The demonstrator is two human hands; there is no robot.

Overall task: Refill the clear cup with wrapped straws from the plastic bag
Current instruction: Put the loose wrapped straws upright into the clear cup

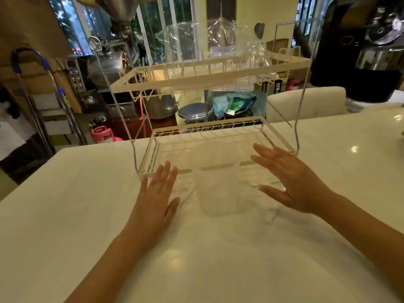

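Observation:
A clear plastic cup (218,184) stands upright on the white table at the front of a two-tier acrylic rack; I see nothing inside it. My left hand (156,193) hovers just left of the cup with straight fingers, holding nothing. My right hand (288,182) is spread open just right of the cup, apart from it. Crumpled clear plastic bags (231,40) sit on the rack's upper shelf (196,80); no straws can be made out in them.
The clear acrylic rack (218,136) with thin side posts stands mid-table behind the cup. The white table (196,259) spreads in front and to both sides. Beyond its far edge are metal machines, a stool and a pink gas canister (102,134).

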